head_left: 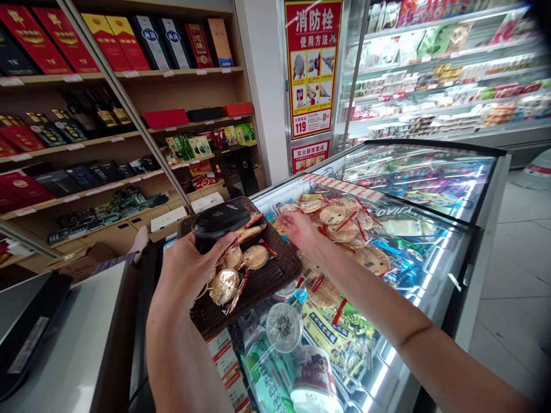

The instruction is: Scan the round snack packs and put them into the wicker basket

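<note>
My left hand (pixel 187 267) is closed round a black lidded plastic container (pixel 224 219), with the thumb along its near side and the other fingers mostly hidden. Under and beside the container, a dark brown wicker basket (pixel 275 261) rests tilted at the freezer's left edge. Several round flat biscuits (pixel 256 257) in clear wrappers with red strips lie in the basket. To the right, my right hand (pixel 299 230) has its fingers stretched out between the basket and a pile of similar wrapped biscuits (pixel 340 218) on the freezer's glass top. Nothing shows in its grasp.
The chest freezer (pixel 430 264) holds packets and tubs (pixel 312 376) beneath its glass. A white counter (pixel 99 321) with a black device (pixel 32 327) stands left. Shelves (pixel 129 74) of boxes and bottles rise behind. Part of another person's arm (pixel 140 241) shows at left.
</note>
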The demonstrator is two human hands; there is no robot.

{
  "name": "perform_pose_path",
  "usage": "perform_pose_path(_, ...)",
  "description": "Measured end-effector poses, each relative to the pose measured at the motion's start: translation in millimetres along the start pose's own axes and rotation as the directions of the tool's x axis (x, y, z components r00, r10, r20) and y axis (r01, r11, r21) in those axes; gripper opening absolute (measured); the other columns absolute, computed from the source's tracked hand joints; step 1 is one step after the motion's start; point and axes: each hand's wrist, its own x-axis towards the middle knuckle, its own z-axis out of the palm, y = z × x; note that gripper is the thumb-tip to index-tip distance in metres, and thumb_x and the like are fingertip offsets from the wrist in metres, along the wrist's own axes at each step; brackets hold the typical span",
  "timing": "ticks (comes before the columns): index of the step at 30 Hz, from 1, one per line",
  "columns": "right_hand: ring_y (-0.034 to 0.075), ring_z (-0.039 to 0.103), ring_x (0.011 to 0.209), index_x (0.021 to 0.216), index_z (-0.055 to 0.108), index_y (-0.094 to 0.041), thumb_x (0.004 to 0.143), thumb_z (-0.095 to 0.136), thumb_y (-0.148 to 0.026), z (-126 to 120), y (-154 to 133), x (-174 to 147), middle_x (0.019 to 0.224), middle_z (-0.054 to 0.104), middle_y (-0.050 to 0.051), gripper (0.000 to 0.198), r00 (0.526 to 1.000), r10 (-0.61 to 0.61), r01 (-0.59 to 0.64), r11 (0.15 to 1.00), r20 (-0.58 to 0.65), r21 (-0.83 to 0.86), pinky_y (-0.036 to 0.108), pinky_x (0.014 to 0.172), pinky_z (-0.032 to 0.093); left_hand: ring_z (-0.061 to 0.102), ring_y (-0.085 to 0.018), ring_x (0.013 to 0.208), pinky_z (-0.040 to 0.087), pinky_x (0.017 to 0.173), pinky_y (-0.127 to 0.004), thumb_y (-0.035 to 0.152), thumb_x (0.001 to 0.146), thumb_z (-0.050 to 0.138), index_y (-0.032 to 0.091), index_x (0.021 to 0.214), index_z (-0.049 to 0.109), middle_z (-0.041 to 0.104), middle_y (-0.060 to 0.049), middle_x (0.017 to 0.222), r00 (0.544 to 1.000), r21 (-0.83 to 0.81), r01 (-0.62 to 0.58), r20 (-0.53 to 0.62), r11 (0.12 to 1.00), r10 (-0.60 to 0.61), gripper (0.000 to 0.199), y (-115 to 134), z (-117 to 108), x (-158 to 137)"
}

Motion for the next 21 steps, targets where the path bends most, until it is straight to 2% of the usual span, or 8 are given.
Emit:
perform_pose_path(2, 0.012, 0.064, 0.074, 0.085, 0.060, -0.017, 0.085, 0.063, -0.014, 1, 16, -11, 0.079, 0.065, 0.000, 0.004, 0.930, -0.072, 0.224, 0.888, 0.359, -0.401, 0.028, 0.078, 0.055, 0.066, -0.023, 0.062, 0.049, 0.054, -0.029, 0.067, 0.061, 0.074, 0.019, 0.083, 0.068, 0.066, -0.002, 0.062, 1.000, 0.025, -0.015, 0.010, 1.000, 0.015, 0.053, -1, -1, 0)
perform_pose_path(4, 0.020, 0.066, 0.092, 0.100, 0.064, -0.017, 0.086, 0.066, -0.024, -1, 31, -20, 0.096, 0.069, 0.006, 0.016, 0.736, -0.010, 0.606, 0.455, 0.677, -0.652, 0.038, 0.089, 0.052, 0.066, -0.022, 0.062, 0.049, 0.055, -0.028, 0.067, 0.064, 0.072, 0.018, 0.083, 0.068, 0.067, -0.002, 0.062, 0.999, 0.055, -0.033, 0.025, 0.998, 0.031, 0.053, -1, -2, 1)
perform_pose_path(6, 0.028, 0.061, 0.110, 0.115, 0.062, -0.016, 0.087, 0.066, -0.028, -6, 42, -25, 0.113, 0.067, 0.013, 0.031, 0.604, 0.119, 0.794, -0.008, 0.788, -0.608, 0.044, 0.098, 0.047, 0.067, -0.023, 0.062, 0.048, 0.054, -0.028, 0.068, 0.066, 0.070, 0.019, 0.079, 0.067, 0.066, -0.002, 0.060, 0.998, 0.094, -0.045, 0.037, 0.995, 0.042, 0.051, -2, -2, 1)
perform_pose_path(7, 0.030, 0.058, 0.116, 0.122, 0.059, -0.014, 0.089, 0.065, -0.029, -8, 46, -26, 0.119, 0.065, 0.016, 0.037, 0.572, 0.175, 0.819, -0.174, 0.802, -0.546, 0.045, 0.100, 0.044, 0.067, -0.023, 0.062, 0.047, 0.053, -0.028, 0.070, 0.066, 0.068, 0.019, 0.075, 0.067, 0.065, -0.002, 0.059, 0.998, 0.118, -0.050, 0.043, 0.992, 0.045, 0.051, -2, -2, 1)
perform_pose_path(9, 0.031, 0.056, 0.119, 0.129, 0.055, -0.012, 0.092, 0.062, -0.035, -12, 49, -27, 0.123, 0.062, 0.019, 0.044, 0.538, 0.258, 0.822, -0.370, 0.803, -0.432, 0.044, 0.102, 0.042, 0.067, -0.023, 0.062, 0.045, 0.051, -0.028, 0.073, 0.067, 0.066, 0.020, 0.068, 0.065, 0.064, -0.003, 0.057, 0.997, 0.159, -0.046, 0.063, 0.986, 0.037, 0.053, -3, -2, 2)
perform_pose_path(11, 0.029, 0.059, 0.114, 0.127, 0.057, -0.015, 0.095, 0.057, -0.044, -14, 49, -27, 0.120, 0.063, 0.017, 0.043, 0.534, 0.296, 0.812, -0.442, 0.792, -0.382, 0.042, 0.099, 0.043, 0.067, -0.023, 0.060, 0.042, 0.050, -0.028, 0.075, 0.067, 0.064, 0.020, 0.064, 0.063, 0.064, -0.003, 0.056, 0.996, 0.168, -0.046, 0.086, 0.985, 0.032, 0.055, -3, -1, 2)
perform_pose_path(14, 0.026, 0.062, 0.105, 0.116, 0.061, -0.020, 0.098, 0.046, -0.054, -12, 46, -29, 0.115, 0.062, 0.014, 0.041, 0.562, 0.285, 0.791, -0.457, 0.776, -0.405, 0.038, 0.091, 0.046, 0.066, -0.023, 0.060, 0.041, 0.051, -0.027, 0.075, 0.068, 0.064, 0.020, 0.067, 0.065, 0.064, -0.002, 0.057, 0.994, 0.152, -0.075, 0.088, 0.985, 0.062, 0.055, -4, 0, 2)
perform_pose_path(21, 0.027, 0.059, 0.109, 0.116, 0.057, -0.014, 0.097, 0.052, -0.048, -9, 46, -31, 0.113, 0.065, 0.015, 0.039, 0.554, 0.304, 0.788, -0.493, 0.775, -0.369, 0.037, 0.095, 0.044, 0.063, -0.021, 0.055, 0.038, 0.048, -0.026, 0.075, 0.067, 0.064, 0.020, 0.064, 0.063, 0.063, -0.002, 0.055, 0.991, 0.134, -0.037, 0.130, 0.990, 0.019, 0.056, 1, -2, -2)
